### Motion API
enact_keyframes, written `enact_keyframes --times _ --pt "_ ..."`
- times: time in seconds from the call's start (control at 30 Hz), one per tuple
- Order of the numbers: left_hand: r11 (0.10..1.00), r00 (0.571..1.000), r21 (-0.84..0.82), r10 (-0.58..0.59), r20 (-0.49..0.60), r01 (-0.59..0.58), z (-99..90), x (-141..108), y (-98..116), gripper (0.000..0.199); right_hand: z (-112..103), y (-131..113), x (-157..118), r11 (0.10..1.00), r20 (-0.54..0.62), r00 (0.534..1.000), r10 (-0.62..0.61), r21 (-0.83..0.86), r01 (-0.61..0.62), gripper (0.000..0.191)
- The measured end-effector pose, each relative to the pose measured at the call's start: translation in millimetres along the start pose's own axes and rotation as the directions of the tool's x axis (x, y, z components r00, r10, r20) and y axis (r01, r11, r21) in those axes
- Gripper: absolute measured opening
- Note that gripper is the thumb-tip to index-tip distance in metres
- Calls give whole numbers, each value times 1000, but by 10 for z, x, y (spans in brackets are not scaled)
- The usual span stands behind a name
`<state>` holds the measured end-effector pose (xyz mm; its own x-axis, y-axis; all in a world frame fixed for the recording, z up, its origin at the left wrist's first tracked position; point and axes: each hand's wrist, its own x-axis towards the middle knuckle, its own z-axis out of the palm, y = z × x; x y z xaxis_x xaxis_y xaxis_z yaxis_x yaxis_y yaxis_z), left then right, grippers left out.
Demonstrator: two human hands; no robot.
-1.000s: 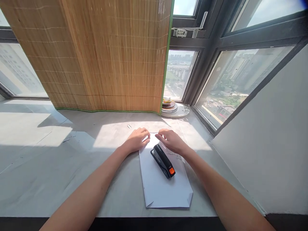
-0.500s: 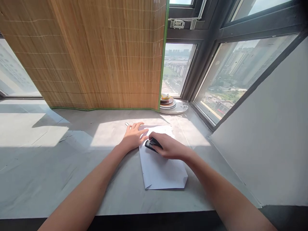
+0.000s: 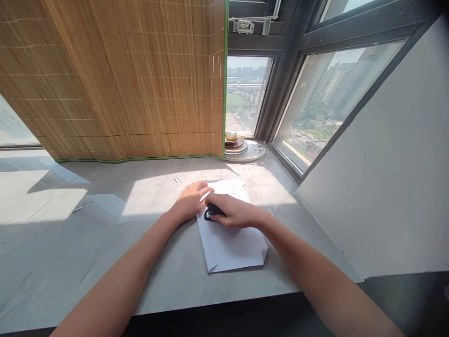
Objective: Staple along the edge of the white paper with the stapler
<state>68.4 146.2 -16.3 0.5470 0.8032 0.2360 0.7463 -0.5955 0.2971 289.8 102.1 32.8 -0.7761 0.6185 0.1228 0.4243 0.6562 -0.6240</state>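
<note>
In the head view, the right hand [image 3: 233, 211] is wrapped around a black stapler [image 3: 212, 213], its fingers closed over the body so that only the front end shows, pointing towards the left hand. The stapler is at the left part of a stack of white paper [image 3: 235, 250], near its upper left edge; whether its nose bites on the sheets is hidden. The left hand [image 3: 191, 200] lies at that same edge, fingers bent and close together, the tips reaching over the paper just beside the right hand; I cannot tell whether they pinch the sheets or only press on them. The paper lies flat on a grey counter [image 3: 105, 262], its lower corners folded, with small marks or bits near its sunlit upper right. A small pale strip [image 3: 177, 179] lies beyond the left hand. Farther back, stacked plates [image 3: 236, 150] sit beside a hanging bamboo blind [image 3: 140, 84], near the window corner
</note>
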Motion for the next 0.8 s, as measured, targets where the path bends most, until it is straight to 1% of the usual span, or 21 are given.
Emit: enact_keyframes --times 0.07,0.1,0.13,0.2,0.23,0.3,0.37,0.47,0.53,0.57,0.63,0.67,0.77,0.8 --pt "1000 1000 -4 6 -3 -6 34 0 -48 37 -25 3 -20 1000 -48 999 -16 -4 16 22" --pt "1000 1000 -7 18 -10 -18 46 1 -77 37 -43 9 -37 1000 -65 998 -14 -13 13 27" --pt "999 999 -12 31 -13 -31 54 4 -106 36 -61 20 -55 1000 -64 998 -1 -24 -1 34" --pt "999 999 -23 43 -14 -43 62 11 -165 36 -90 56 -88 997 -20 998 53 -60 -54 46" --pt "999 999 -24 40 -13 -40 64 16 -195 37 -95 78 -98 992 8 996 86 -90 -85 45" --pt "1000 1000 -20 21 -16 -22 74 23 -257 39 -79 122 -94 980 28 990 138 -151 -132 32" --pt "1000 1000 -30 6 -13 -6 90 29 -317 40 -33 152 -63 976 -15 991 129 -173 -130 20" --pt "997 1000 -77 -13 8 14 112 35 -382 41 28 177 -8 989 -64 995 73 -123 -81 17" --pt "994 1000 -102 -27 8 28 112 40 -395 40 15 204 8 997 -47 998 42 -65 -45 20" --pt "993 999 -110 -33 4 33 107 41 -392 39 -13 228 6 999 -30 999 28 -22 -29 25" --pt "991 999 -131 -41 -5 40 85 42 -377 39 -113 295 -18 997 -9 1000 19 75 -19 40" --pt "988 999 -145 -44 -7 43 72 42 -368 39 -178 336 -39 993 -18 999 27 118 -24 44" --pt "980 998 -188 -64 -16 60 41 42 -360 37 -393 463 -133 981 -110 992 64 191 -42 35" --pt "978 997 -198 -69 -17 64 36 43 -364 36 -459 497 -170 979 -126 990 57 202 -31 35"
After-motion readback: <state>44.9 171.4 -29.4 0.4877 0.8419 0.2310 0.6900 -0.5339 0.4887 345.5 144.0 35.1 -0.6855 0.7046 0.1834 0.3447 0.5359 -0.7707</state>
